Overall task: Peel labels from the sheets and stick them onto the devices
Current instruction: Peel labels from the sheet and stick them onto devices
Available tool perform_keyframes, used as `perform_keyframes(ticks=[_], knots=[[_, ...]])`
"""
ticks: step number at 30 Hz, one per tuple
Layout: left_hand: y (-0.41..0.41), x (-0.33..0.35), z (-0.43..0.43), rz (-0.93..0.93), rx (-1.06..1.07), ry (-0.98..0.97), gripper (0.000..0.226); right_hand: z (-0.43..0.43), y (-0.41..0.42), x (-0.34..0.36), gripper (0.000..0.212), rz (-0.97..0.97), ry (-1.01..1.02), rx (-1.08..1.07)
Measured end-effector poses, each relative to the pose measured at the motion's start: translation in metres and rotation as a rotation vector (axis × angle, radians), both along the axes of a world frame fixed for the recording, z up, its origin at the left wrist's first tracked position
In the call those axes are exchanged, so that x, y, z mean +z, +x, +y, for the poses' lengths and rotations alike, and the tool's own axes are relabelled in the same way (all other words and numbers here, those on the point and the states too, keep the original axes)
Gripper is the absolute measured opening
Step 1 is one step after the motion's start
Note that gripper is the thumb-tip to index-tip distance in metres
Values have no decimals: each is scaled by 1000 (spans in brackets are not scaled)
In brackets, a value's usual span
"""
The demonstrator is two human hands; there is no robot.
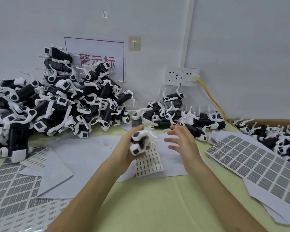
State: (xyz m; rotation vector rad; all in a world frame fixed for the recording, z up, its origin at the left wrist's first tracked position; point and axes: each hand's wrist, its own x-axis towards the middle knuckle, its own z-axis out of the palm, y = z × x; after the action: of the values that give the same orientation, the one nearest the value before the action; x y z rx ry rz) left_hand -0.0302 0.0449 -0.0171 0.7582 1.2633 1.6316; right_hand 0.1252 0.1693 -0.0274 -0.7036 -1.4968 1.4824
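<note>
— What fills most of the view?
— The table [157, 206], pale green, set against a grey wall [241, 39]. On the table's far left a big pile [57, 104] of black-and-white devices leans on that wall and covers the lower part of a sign [97, 59] with red characters.

— And the labels?
— The right sheets [258, 164], printed in grey grids, lie overlapping along the table's right side. The left sheets [12, 190] cover its near left corner. White paper [77, 153] is spread across the table's middle, between the two.

— Anything else on the right?
— A box [266, 121] at the table's far right corner holds more devices. A small pile [182, 114] lies along the table's far edge, right of centre. Above it the wall carries two sockets [181, 77], and a yellow cable [211, 97] runs from the right one down toward the table.

— What are the person's hands doing?
— Both are raised over the table's middle. The left hand [131, 153] grasps a device [139, 141], fingers curled round its dark body. The device is blurred, so its details cannot be made out. The right hand [179, 141] is just beside it, fingers spread and loose, holding nothing and not touching the device.

— And below them?
— A small sheet [149, 163] of tiny labels lies on the paper at the table's centre, its top edge hidden behind the left hand.
</note>
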Motion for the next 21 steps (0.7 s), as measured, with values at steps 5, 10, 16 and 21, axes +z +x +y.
perform_keyframes(ticks=[5, 10, 16, 21], knots=[[-19, -3, -3, -215, 148, 34, 32, 1, -9, -24, 27, -406, 179, -42], [-16, -3, -2, -274, 189, 12, 36, -10, -15, -36, 38, -549, 333, 10], [-17, -3, -2, -446, 143, 18, 41, -12, -10, -21, 47, -434, 281, 51], [-13, -6, -2, -363, -47, 54, 41, -14, -7, -18, 46, -503, 452, 10]])
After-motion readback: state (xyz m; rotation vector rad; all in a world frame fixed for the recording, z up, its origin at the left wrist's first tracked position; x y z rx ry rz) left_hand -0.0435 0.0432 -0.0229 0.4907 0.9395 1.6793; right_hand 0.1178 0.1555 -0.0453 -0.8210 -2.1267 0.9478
